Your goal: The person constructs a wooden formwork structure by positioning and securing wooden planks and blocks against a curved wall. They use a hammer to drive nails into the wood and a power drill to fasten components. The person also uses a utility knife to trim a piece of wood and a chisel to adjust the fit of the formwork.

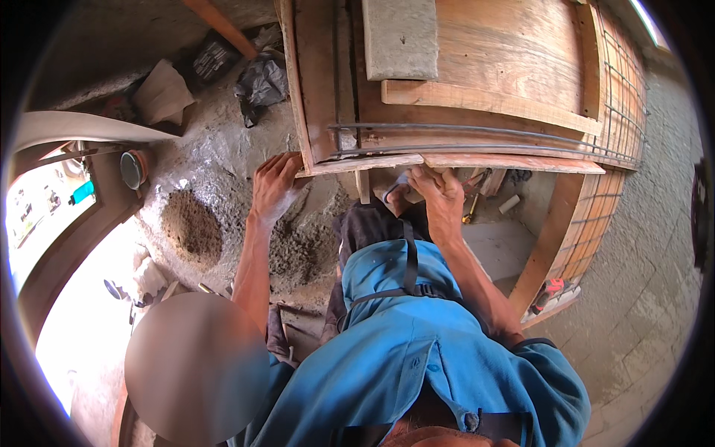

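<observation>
A narrow wooden board (365, 165) runs along the near edge of a plywood form (514, 56). My left hand (275, 184) is closed around its left end, at the form's corner. Farther right, my right hand (437, 188) has its fingers curled against the board's underside, close to where it meets a second, longer board (514, 162). Just behind the boards, thin steel bars (477, 148) lie inside the form. A short wooden post (363, 186) stands below the left board, between my hands.
A grey concrete slab (402, 41) and a wooden batten (491, 106) rest on the form. Steel mesh (622, 97) covers its right side. On the floor at left are a mortar heap (190, 227), a bucket (134, 170) and a black plastic bag (264, 80). A red-handled tool (553, 289) lies at right.
</observation>
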Action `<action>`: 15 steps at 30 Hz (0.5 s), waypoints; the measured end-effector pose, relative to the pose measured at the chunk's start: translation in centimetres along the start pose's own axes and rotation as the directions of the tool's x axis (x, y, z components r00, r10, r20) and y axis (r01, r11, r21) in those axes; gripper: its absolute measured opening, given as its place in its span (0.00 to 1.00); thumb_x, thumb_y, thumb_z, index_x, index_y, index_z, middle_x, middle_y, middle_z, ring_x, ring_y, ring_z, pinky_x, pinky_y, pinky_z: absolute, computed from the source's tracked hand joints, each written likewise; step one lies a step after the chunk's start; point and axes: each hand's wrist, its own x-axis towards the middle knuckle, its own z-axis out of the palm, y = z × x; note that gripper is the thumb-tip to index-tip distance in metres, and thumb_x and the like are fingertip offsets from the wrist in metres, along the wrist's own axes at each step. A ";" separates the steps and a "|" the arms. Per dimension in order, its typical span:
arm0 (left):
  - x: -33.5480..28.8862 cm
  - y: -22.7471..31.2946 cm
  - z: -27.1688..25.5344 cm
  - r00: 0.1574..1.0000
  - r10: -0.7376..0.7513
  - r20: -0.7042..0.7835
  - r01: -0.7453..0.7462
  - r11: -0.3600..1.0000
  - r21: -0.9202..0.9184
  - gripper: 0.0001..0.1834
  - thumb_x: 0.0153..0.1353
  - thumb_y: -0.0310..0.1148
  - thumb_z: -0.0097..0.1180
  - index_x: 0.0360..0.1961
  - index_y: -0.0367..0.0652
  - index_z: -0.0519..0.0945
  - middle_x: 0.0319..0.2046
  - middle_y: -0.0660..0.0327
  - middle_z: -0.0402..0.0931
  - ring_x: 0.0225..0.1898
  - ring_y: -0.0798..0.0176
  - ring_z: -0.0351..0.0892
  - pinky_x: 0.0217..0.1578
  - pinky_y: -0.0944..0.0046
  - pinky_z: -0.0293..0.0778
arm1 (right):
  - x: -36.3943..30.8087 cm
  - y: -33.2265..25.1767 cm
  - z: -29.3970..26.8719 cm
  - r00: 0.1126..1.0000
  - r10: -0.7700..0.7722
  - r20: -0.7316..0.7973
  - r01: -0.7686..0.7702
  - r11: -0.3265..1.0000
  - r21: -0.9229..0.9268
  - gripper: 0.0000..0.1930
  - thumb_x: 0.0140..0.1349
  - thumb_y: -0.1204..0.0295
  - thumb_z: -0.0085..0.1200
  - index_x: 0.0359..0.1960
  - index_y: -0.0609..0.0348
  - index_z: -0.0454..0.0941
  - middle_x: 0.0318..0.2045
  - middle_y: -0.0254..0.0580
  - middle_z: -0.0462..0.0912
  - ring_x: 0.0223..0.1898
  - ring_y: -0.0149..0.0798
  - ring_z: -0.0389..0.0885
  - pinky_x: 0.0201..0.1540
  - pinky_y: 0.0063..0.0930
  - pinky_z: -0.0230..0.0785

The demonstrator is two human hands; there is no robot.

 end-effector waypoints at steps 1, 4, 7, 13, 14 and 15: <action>-0.1 0.0 0.1 1.000 -0.005 -0.013 0.005 1.000 -0.015 0.23 0.44 0.31 0.75 0.42 0.43 0.78 0.43 0.59 0.85 0.41 0.51 0.86 0.40 0.56 0.82 | -0.1 0.1 -0.1 1.000 -0.009 0.005 0.009 1.000 0.001 0.14 0.69 0.73 0.61 0.52 0.68 0.78 0.42 0.45 0.86 0.39 0.29 0.84 0.33 0.21 0.75; -0.4 0.0 0.2 0.998 -0.060 0.019 0.060 0.998 -0.013 0.24 0.43 0.30 0.75 0.43 0.44 0.79 0.43 0.58 0.85 0.41 0.51 0.87 0.40 0.56 0.82 | -0.3 0.3 -0.1 0.999 -0.033 -0.011 0.033 0.999 0.010 0.14 0.68 0.73 0.61 0.52 0.69 0.78 0.42 0.46 0.86 0.39 0.29 0.83 0.32 0.20 0.74; -0.3 -0.2 0.4 0.999 -0.048 0.026 0.049 0.999 -0.023 0.25 0.43 0.29 0.75 0.44 0.44 0.79 0.42 0.58 0.85 0.41 0.51 0.87 0.39 0.56 0.83 | -0.3 0.4 -0.2 0.999 -0.043 -0.024 0.043 0.999 -0.028 0.15 0.68 0.74 0.61 0.52 0.70 0.77 0.42 0.47 0.86 0.39 0.29 0.83 0.32 0.19 0.74; -0.4 -0.5 0.8 0.999 -0.044 0.004 0.044 0.998 -0.039 0.24 0.46 0.29 0.75 0.45 0.43 0.80 0.42 0.58 0.85 0.40 0.52 0.86 0.38 0.56 0.82 | -0.3 0.6 -0.7 0.999 -0.033 -0.011 0.031 0.994 -0.107 0.15 0.69 0.72 0.60 0.52 0.69 0.78 0.44 0.42 0.87 0.43 0.29 0.84 0.36 0.19 0.74; -0.5 -0.4 0.9 0.999 -0.048 -0.005 0.048 0.997 -0.052 0.24 0.46 0.29 0.75 0.45 0.43 0.80 0.42 0.58 0.85 0.40 0.52 0.86 0.38 0.55 0.82 | -0.4 0.7 -0.8 0.999 -0.041 -0.002 0.041 0.993 -0.114 0.15 0.69 0.72 0.60 0.52 0.69 0.78 0.44 0.42 0.87 0.43 0.29 0.84 0.37 0.19 0.74; -0.5 -0.4 0.9 0.998 -0.053 -0.014 0.052 0.996 -0.065 0.23 0.46 0.29 0.75 0.45 0.43 0.80 0.42 0.57 0.84 0.40 0.52 0.86 0.38 0.55 0.82 | -0.4 0.7 -0.9 0.999 -0.049 0.006 0.049 0.992 -0.120 0.15 0.69 0.72 0.60 0.52 0.70 0.78 0.45 0.42 0.86 0.44 0.29 0.84 0.37 0.19 0.74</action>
